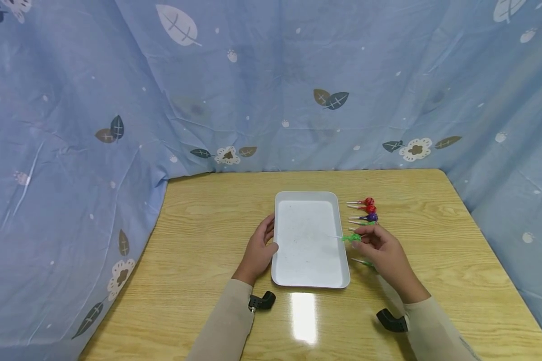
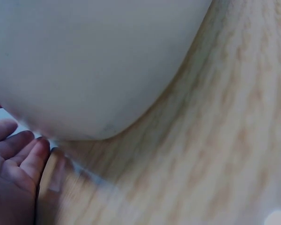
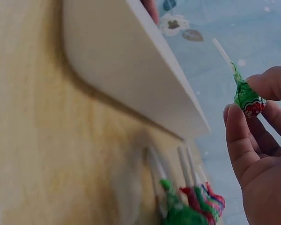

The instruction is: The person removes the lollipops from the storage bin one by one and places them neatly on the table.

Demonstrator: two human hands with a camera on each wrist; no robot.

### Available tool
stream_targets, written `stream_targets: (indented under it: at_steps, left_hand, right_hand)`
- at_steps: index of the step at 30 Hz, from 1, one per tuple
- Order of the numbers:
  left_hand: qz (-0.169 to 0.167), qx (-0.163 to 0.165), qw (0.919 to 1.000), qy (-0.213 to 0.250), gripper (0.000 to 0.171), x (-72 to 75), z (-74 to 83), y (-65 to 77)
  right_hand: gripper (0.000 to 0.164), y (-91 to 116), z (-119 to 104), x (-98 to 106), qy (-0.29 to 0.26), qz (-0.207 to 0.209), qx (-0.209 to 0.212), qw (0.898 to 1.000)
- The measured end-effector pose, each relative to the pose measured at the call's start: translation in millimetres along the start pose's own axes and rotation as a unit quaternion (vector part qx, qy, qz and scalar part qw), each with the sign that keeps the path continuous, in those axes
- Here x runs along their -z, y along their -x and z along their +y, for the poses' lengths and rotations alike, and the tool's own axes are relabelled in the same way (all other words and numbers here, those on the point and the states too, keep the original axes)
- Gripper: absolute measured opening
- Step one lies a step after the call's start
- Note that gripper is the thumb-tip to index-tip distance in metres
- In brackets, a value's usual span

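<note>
A white rectangular tray [image 1: 308, 281] lies on the wooden table. My left hand [image 1: 257, 249] rests against its left side, fingers along the outer wall and thumb at the rim. In the left wrist view, loosely bent fingers [image 2: 30, 159] show beside the tray wall [image 2: 98, 70]. My right hand [image 1: 385, 253] pinches a green-wrapped lollipop [image 3: 247, 97] by its candy head between thumb and fingertips. Its white stick points left, over the tray's right rim in the head view. More lollipops [image 3: 182, 213] lie beside the tray, partly hidden under my right hand.
Right of the tray, a column of lollipops includes red ones [image 1: 369, 208] and a purple one [image 1: 372, 217], sticks toward the tray. A blue patterned curtain [image 1: 271, 100] hangs behind the table [image 1: 208, 215] and at its sides. Black wrist mounts [image 1: 392, 321] jut from both sleeves.
</note>
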State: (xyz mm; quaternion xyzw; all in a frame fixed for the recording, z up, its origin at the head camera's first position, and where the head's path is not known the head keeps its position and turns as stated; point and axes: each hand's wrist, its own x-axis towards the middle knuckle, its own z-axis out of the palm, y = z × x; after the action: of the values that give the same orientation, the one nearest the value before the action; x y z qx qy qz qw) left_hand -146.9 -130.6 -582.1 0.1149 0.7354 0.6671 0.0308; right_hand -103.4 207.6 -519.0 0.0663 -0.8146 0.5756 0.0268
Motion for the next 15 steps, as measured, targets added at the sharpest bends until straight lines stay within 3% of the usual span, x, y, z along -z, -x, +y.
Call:
stream_targets:
  at_steps: [8, 15]
  left_hand:
    - [0.004, -0.004, 1.0, -0.007, 0.084, -0.6, 2.4, -0.4]
    - [0.003, -0.004, 1.0, -0.006, 0.085, -0.3, -1.1, -0.7]
  right_hand:
    - [0.026, 23.8, 9.5, 14.6, 0.027, 0.008, 0.006, 1.0]
    - [0.03, 46.9, 22.8, 31.6, 0.073, 0.022, -0.03, 0.997]
